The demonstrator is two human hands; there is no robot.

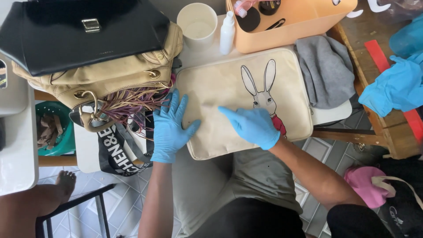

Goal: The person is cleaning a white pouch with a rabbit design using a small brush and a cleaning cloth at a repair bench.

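The person wears blue gloves on both hands. The left hand (pixel 169 125) is spread wide and lies flat on the left edge of a cream pouch (pixel 229 88). The right hand (pixel 253 125) is also open, fingers together and pointing left, pressed flat on the middle of the pouch. Neither hand holds anything. The pouch lies flat on a white table (pixel 328 115), right in front of the person, and has a rabbit (pixel 264 94) drawn on it. The right hand covers the lower part of the rabbit. Left of the pouch sits a tan bag (pixel 110 75) with a black bag (pixel 79 33) on top of it, so much of the tan one is hidden. A grey cloth (pixel 324 70) lies just right of the pouch. Farther back stand a white cup (pixel 197 24), a small white bottle (pixel 227 33) and an orange box (pixel 295 26). The top edge cuts the box off, and the small things inside it are hard to make out.
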